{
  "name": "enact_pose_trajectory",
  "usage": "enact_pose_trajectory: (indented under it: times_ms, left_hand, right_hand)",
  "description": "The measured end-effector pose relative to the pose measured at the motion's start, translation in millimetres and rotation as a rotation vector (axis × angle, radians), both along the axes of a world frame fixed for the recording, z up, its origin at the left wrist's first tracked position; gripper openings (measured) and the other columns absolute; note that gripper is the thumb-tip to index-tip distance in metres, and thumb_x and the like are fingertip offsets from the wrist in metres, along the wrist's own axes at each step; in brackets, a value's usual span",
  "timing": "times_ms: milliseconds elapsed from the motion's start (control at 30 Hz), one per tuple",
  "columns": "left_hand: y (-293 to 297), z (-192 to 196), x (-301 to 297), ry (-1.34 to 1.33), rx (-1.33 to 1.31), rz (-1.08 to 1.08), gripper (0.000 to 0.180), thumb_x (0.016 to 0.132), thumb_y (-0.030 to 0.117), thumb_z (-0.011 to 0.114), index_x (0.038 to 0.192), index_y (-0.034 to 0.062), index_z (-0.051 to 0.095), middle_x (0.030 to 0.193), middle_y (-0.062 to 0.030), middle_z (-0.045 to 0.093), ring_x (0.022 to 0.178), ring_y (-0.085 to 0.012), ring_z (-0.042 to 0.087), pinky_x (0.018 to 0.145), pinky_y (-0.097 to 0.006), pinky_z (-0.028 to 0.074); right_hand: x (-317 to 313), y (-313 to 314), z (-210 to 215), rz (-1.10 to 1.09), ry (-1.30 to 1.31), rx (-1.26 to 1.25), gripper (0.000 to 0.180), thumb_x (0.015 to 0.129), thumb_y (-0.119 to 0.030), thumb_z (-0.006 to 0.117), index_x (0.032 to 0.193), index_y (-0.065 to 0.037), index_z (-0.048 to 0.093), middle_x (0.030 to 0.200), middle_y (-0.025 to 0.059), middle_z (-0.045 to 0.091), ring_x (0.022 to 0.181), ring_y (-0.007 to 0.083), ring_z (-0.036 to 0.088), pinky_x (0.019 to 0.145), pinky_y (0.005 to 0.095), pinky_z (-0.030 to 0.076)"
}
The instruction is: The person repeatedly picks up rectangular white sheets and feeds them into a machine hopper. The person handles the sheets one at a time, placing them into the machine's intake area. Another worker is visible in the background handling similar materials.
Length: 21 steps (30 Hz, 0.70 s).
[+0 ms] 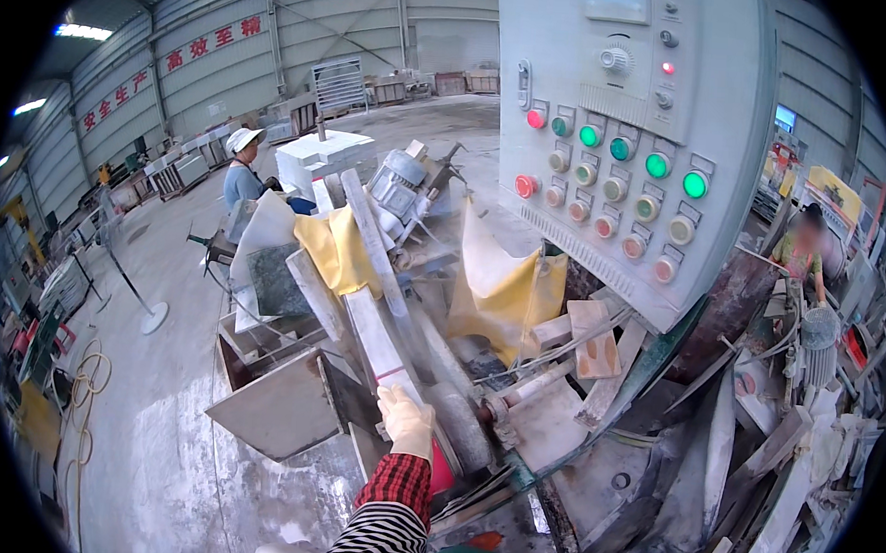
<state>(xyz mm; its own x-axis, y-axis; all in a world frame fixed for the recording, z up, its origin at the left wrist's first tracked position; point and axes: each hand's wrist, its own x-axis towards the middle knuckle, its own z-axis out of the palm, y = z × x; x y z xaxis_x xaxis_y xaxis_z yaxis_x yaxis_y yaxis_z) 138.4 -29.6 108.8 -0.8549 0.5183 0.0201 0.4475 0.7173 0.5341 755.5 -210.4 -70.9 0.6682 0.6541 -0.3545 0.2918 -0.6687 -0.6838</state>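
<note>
My left hand (407, 421), in a pale glove below a red-and-black checked cuff and a striped sleeve, reaches forward to a long, narrow white strip (378, 340). Its fingers are extended and rest at the strip's near end, beside a thin red line across it. The strip runs away from me along a dusty machine, toward a yellow flap (338, 249). Something red (442, 469) shows just right of my wrist. My right hand is outside the picture.
A grey control cabinet (609, 175) with lit buttons hangs at upper right. A second yellow-white flap (507, 298) and a motor (398, 182) belong to the machinery. A metal box (278, 404) stands left. One person (243, 171) sits beyond; another (803, 250) is far right.
</note>
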Motion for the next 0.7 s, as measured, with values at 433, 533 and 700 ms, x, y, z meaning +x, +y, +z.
enact_pose_trajectory:
  times_ms: [433, 533, 700]
  left_hand:
    - [-46, -19, 11, 0.007, -0.118, -0.315, 0.071, 0.065, 0.023, 0.081, 0.126, 0.0039, 0.051, 0.142, -0.0275, 0.034, 0.122, -0.0417, 0.051, 0.102, -0.040, 0.047]
    - [-48, -12, 13, -0.233, -0.101, -0.371, 0.074, 0.063, 0.024, 0.085, 0.126, 0.0036, 0.052, 0.137, -0.0248, 0.041, 0.119, -0.0362, 0.055, 0.099, -0.039, 0.049]
    - [-34, 40, 114, -0.778, 0.144, -0.769, 0.080, 0.064, 0.016, 0.085, 0.137, 0.0132, 0.054, 0.113, -0.0106, 0.066, 0.096, -0.0216, 0.066, 0.078, -0.033, 0.057]
  right_hand:
    - [-28, 2, -24, 0.045, 0.268, -0.021, 0.064, 0.095, -0.024, 0.064, 0.149, -0.005, 0.037, 0.139, 0.0240, 0.052, 0.125, 0.0307, 0.054, 0.101, 0.0421, 0.047]
    - [-38, 4, -30, 0.059, 0.350, -0.005, 0.063, 0.095, -0.024, 0.064, 0.149, -0.005, 0.037, 0.138, 0.0239, 0.052, 0.125, 0.0304, 0.054, 0.100, 0.0421, 0.048]
    - [-56, 25, -22, 0.048, 0.765, 0.114, 0.062, 0.096, -0.024, 0.063, 0.149, -0.006, 0.037, 0.137, 0.0236, 0.053, 0.124, 0.0298, 0.055, 0.099, 0.0421, 0.049]
